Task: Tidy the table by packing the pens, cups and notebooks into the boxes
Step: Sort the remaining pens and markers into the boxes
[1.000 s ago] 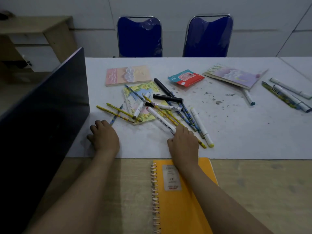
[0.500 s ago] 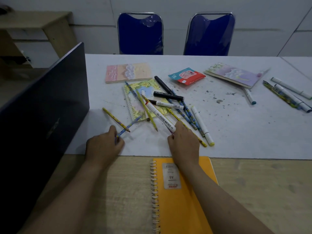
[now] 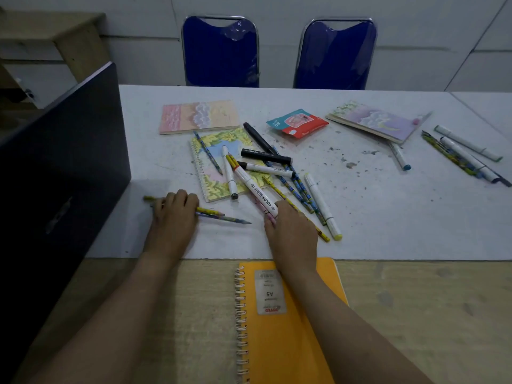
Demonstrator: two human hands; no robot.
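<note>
My left hand [image 3: 174, 214] lies palm down on the white table cover [image 3: 388, 217], fingers curled over a yellow pencil [image 3: 209, 210] and a blue pencil [image 3: 232, 218]. My right hand [image 3: 291, 234] pinches the near end of a white colour marker [image 3: 255, 189], with a pink pen partly hidden under the fingers. A pile of pens and pencils [image 3: 288, 176] spreads across a floral spiral notebook [image 3: 213, 187]. Farther back lie a pink notebook [image 3: 198, 116] and a purple notebook [image 3: 379, 123]. An orange spiral notebook [image 3: 285, 328] sits under my right forearm.
A large dark panel [image 3: 63, 162], perhaps a box side, stands along the left edge. A red and teal packet [image 3: 297, 123] lies at the back, with several markers and pencils [image 3: 468, 153] at the far right. Two blue chairs [image 3: 221, 51] stand behind the table.
My left hand has raked two pencils off the floral notebook, down and left, and now covers them. My right hand has stayed on the white marker's end.
</note>
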